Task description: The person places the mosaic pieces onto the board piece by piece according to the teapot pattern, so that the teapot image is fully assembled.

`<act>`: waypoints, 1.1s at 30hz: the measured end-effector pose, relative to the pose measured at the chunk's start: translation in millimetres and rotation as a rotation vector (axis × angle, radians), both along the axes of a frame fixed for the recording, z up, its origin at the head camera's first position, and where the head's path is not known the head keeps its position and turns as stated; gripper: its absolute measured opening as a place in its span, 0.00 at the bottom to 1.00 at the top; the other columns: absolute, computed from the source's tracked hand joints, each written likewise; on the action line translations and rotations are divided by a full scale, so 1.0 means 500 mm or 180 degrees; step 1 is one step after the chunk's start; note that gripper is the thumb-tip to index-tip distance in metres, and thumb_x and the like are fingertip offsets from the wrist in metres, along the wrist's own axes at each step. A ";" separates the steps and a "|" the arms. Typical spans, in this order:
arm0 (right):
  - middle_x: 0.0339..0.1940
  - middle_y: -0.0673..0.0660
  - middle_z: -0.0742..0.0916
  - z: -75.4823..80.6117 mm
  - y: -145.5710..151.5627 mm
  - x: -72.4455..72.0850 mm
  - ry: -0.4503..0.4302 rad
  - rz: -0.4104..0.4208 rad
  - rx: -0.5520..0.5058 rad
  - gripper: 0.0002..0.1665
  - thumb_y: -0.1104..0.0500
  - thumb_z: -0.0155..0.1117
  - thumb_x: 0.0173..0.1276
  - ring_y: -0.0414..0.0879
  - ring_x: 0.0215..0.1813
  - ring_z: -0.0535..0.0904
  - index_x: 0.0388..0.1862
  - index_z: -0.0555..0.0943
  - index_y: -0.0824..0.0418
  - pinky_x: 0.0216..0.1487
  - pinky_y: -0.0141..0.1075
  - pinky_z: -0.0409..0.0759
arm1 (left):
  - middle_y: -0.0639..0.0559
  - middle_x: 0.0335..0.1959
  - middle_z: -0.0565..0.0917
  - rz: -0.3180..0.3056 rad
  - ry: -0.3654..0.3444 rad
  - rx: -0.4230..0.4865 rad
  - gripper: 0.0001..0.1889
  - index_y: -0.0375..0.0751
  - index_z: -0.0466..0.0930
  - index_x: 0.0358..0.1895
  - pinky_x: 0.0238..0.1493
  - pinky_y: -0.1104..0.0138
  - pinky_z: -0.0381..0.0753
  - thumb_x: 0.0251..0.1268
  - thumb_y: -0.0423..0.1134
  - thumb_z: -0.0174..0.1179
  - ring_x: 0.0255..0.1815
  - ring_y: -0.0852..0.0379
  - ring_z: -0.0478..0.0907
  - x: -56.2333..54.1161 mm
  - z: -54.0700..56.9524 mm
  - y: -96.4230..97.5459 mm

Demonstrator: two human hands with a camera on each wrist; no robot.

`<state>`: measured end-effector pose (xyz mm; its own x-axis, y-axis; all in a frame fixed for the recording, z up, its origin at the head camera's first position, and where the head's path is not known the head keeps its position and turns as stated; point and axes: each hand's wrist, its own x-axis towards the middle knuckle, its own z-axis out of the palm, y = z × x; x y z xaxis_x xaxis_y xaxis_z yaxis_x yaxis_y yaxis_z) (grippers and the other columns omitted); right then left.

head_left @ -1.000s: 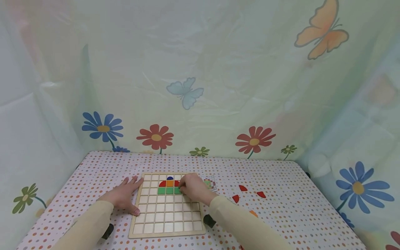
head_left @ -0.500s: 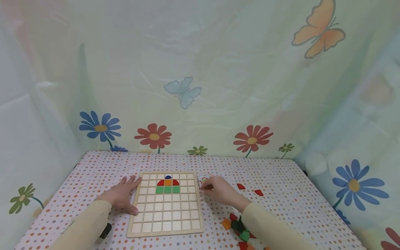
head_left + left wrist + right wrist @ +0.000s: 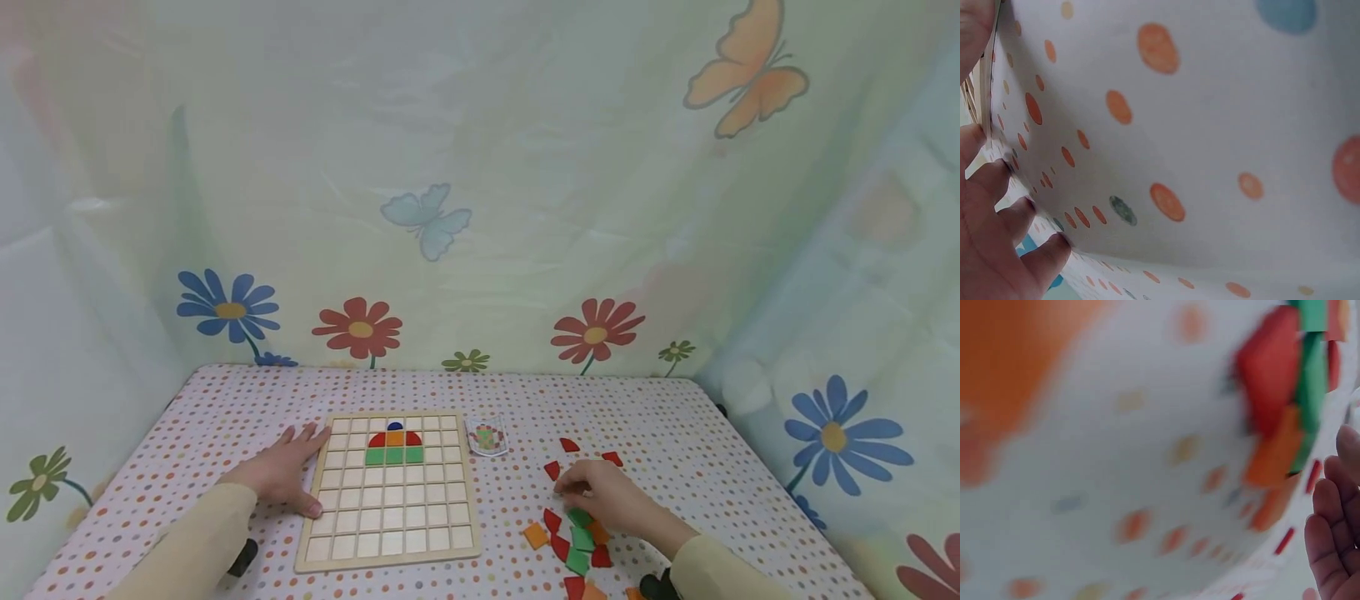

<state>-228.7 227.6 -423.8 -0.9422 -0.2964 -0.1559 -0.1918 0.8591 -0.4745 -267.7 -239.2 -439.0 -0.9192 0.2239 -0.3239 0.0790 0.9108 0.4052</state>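
Note:
My left hand [image 3: 273, 472] lies with spread fingers along the left edge of the wooden grid board [image 3: 382, 521]; its fingertips [image 3: 1054, 245] touch the spotted tabletop in the left wrist view. Set in the board's upper cells are a row of green squares [image 3: 393, 456], an orange square [image 3: 395, 439] between red quarter-circles [image 3: 413, 438], and a small blue piece [image 3: 394, 426] on top. My right hand [image 3: 611, 493], fingers loosely bent, hovers at the far end of a pile of loose green, red and orange tiles [image 3: 581, 539]. Nothing shows between its fingers [image 3: 1329, 515].
A small pattern card [image 3: 487, 436] lies at the board's upper right. Several red quarter-circles [image 3: 568, 445] are scattered beyond the pile, and a single orange square [image 3: 536, 535] sits left of it. A flowered curtain [image 3: 465, 275] hangs behind the table.
My right hand has moved from the green row, past the card, rightward to the loose tiles. A third green square now shows uncovered. My left hand has stayed at the board's edge.

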 end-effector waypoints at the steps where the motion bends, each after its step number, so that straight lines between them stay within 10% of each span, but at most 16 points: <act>1: 0.37 0.47 0.87 -0.002 0.006 0.002 -0.0022 0.0012 0.0018 0.07 0.66 0.72 0.65 0.41 0.40 0.80 0.38 0.89 0.54 0.44 0.39 0.85 | 0.28 0.82 0.48 -0.0001 0.0004 0.0001 0.67 0.38 0.53 0.81 0.73 0.26 0.50 0.34 0.53 0.84 0.82 0.22 0.39 0.001 0.000 -0.001; 18: 0.39 0.43 0.86 -0.004 0.035 0.018 0.0133 0.0532 0.0379 0.08 0.59 0.77 0.61 0.36 0.39 0.77 0.41 0.90 0.53 0.42 0.32 0.82 | 0.28 0.82 0.48 -0.0004 -0.0002 0.0075 0.67 0.37 0.53 0.81 0.73 0.25 0.49 0.35 0.52 0.84 0.82 0.23 0.38 0.007 0.019 -0.002; 33: 0.36 0.43 0.84 -0.010 0.010 0.003 0.0145 0.0324 0.0517 0.08 0.54 0.77 0.62 0.37 0.38 0.76 0.39 0.88 0.51 0.43 0.37 0.82 | 0.28 0.82 0.48 -0.0019 -0.0049 0.0032 0.66 0.37 0.53 0.81 0.73 0.26 0.50 0.36 0.53 0.83 0.81 0.22 0.39 0.004 0.008 0.001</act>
<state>-227.3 232.4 -428.8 -0.9159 -0.3649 -0.1673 -0.2996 0.8988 -0.3201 -265.8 -238.5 -434.8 -0.9127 0.2326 -0.3359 0.0781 0.9063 0.4154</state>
